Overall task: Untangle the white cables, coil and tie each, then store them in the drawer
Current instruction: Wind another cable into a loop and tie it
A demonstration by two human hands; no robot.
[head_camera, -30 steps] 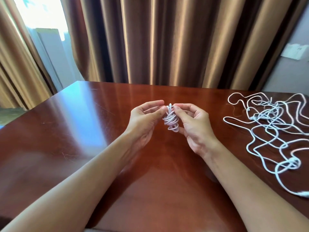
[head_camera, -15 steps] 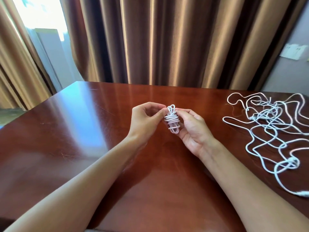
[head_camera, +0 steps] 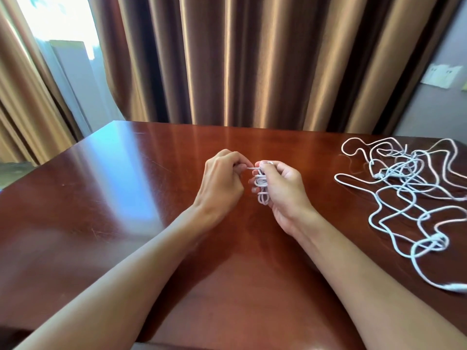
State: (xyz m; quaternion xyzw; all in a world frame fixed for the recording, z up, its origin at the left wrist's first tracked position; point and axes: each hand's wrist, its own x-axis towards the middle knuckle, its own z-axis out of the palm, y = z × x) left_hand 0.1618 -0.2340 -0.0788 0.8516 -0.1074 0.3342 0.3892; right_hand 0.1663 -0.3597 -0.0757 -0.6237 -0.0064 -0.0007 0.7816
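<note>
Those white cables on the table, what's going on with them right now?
A person is tying off one small coiled cable above the wooden table. The right hand grips the bundle, while the left hand pinches its loose end and draws it sideways. A larger tangle of white cable lies spread on the table to the right, not yet sorted. No drawer is in view.
</note>
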